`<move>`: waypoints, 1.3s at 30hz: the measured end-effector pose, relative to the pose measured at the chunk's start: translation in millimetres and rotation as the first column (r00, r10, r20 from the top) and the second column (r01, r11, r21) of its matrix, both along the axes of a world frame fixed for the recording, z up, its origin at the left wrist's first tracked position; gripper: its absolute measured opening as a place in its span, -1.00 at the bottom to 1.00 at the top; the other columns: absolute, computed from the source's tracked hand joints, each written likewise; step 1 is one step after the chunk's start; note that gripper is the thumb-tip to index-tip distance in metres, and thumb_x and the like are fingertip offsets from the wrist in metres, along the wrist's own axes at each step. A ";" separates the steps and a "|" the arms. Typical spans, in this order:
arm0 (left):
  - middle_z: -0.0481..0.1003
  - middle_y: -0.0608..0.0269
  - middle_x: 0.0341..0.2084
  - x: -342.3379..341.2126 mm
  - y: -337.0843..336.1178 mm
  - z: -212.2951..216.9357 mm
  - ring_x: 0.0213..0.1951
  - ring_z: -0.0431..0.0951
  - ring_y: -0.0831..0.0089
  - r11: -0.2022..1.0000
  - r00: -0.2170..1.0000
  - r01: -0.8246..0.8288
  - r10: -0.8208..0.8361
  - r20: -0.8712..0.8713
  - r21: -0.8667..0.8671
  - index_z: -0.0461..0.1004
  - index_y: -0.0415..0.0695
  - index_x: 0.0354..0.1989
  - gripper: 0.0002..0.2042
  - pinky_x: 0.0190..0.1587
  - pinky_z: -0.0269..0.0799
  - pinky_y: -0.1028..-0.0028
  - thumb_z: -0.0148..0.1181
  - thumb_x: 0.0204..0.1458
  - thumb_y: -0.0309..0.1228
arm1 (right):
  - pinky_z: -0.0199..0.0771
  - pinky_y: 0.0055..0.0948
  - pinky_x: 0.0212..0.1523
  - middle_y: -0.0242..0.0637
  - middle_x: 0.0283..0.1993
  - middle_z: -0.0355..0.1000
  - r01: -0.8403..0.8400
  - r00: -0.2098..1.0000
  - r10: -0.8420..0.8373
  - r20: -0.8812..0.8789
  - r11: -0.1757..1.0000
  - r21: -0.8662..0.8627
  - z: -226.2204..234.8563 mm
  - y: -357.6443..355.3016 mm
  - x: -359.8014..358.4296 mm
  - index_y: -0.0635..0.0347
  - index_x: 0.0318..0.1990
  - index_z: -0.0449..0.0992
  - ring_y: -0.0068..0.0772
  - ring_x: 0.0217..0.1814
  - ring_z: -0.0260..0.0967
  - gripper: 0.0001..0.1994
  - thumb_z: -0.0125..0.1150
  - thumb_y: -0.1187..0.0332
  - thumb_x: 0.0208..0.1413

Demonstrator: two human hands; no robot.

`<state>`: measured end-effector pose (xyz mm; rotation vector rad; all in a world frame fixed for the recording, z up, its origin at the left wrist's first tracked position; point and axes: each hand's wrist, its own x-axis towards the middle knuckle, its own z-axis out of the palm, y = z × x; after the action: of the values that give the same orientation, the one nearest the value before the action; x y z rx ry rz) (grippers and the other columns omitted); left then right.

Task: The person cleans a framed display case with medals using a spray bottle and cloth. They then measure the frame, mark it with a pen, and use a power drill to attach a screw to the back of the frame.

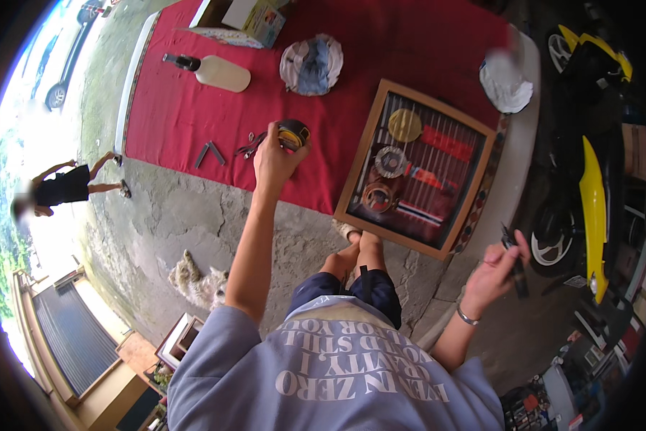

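Note:
At the near edge of a red-covered table [193, 108], my left hand [274, 159] is closed around a black and yellow tape measure [293, 134]. Beside it lies a small tangle of dark cord or strap [248, 149]. Two short dark strips [210, 154] rest farther left on the cloth. My right hand [489, 271], with a band at the wrist, is raised off the table's right side. It grips a slim black tool with a pointed tip [518, 273]; its exact kind is unclear. A wood-framed case [398, 241] between my hands holds round items and red pieces.
A spray bottle [222, 74], a crumpled cloth-like bundle [312, 65] and a carton [247, 21] stand farther back. A white crumpled bag [506, 85] sits right. Yellow-black motorbikes [592, 208] flank the table. A light-coloured dog [199, 282] and a person [71, 183] are at left.

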<state>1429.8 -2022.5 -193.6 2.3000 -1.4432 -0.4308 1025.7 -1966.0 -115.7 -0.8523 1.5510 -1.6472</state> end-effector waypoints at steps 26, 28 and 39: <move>0.60 0.09 -0.23 -242.7 -242.7 -46.4 -0.18 0.64 0.20 0.841 0.844 0.526 -0.497 -0.204 0.128 0.60 -0.15 -0.26 -0.74 -0.24 0.55 0.29 0.41 -0.15 -0.38 | 0.27 -0.61 -0.38 -0.34 -0.38 0.39 -0.270 0.854 0.272 -0.444 0.960 0.068 54.5 -94.3 -19.6 0.30 0.15 0.42 -0.60 -0.43 0.23 -0.68 0.03 0.30 0.36; 0.59 0.08 -0.28 -227.4 -232.5 -34.0 -0.21 0.63 0.21 0.907 0.818 0.392 -0.420 -0.392 -0.153 0.57 -0.18 -0.29 -0.73 -0.20 0.54 0.30 0.45 -0.17 -0.37 | 0.22 -0.63 -0.40 -0.36 -0.41 0.37 -0.311 0.863 0.266 -0.430 0.950 -0.037 61.5 -106.1 -9.4 0.29 0.14 0.43 -0.61 -0.45 0.20 -0.64 -0.03 0.21 0.38; 0.52 0.44 -0.41 -113.4 -2.9 148.4 -0.33 0.49 0.70 0.987 0.526 -0.112 -0.036 -0.850 -0.111 0.57 -0.25 -0.21 -0.75 -0.29 0.46 0.58 0.44 -0.07 -0.56 | 0.15 -0.65 -0.58 -0.37 -0.51 0.31 -0.722 0.692 0.713 -0.109 0.682 -0.117 117.8 -131.1 113.7 0.26 -0.26 0.42 -0.65 -0.62 0.20 -0.61 0.04 0.04 0.33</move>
<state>1316.4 -2025.4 -45.1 1.5466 -0.8444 -1.1910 1139.4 -2097.1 2.1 -1.3853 0.9123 -1.1488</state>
